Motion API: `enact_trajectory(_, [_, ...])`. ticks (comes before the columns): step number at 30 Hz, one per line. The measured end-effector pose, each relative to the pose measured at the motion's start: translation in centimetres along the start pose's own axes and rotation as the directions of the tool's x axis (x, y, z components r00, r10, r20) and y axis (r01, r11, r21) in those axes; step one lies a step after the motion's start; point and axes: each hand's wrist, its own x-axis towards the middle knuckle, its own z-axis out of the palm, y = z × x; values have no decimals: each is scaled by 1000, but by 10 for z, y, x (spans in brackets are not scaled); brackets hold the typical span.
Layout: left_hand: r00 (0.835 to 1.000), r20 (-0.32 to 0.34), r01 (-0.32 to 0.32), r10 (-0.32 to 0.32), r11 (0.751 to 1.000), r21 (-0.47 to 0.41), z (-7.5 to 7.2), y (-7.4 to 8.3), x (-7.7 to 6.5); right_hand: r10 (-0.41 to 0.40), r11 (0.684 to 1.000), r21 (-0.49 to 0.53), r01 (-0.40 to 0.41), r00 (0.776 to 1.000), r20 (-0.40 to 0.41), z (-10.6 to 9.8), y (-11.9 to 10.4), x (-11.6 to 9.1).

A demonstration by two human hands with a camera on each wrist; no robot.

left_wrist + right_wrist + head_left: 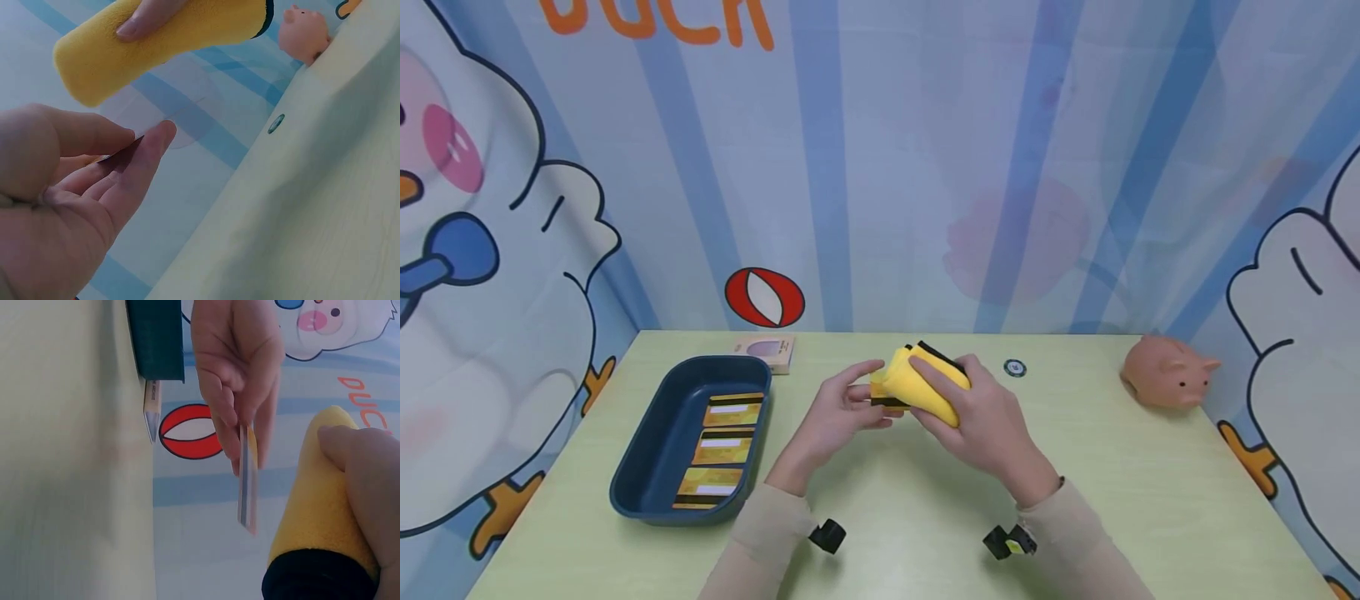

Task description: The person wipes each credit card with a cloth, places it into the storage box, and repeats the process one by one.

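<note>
My left hand pinches a gold card with a dark stripe between thumb and fingers. In the right wrist view the card appears nearly edge-on. A folded yellow cloth with black edging is gripped in my right hand, close beside the card above the table. The left wrist view shows a gap between the cloth and the left fingertips. To the left stands a dark blue tray with three gold, black-striped cards lying in a column along its right side, the middle card among them.
A small pinkish box lies behind the tray. At the table's back right sits a pink piggy bank. A small round dark disc lies near the back edge. A printed curtain hangs behind the table.
</note>
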Motion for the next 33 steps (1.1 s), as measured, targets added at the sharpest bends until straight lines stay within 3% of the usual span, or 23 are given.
enact_trajectory(11, [1000,11,-10,10,1000,19,10,6,-2,-73,995,-59,76,996,60,15,-14,-2])
enact_trajectory(25, [995,-47,-83,85,996,39,12,11,-3,-43,995,-91,47,998,43,14,-15,0])
enact_trajectory(33, [993,-86,-82,85,996,37,11,17,-4,-13,996,-87,18,999,48,10,-10,1])
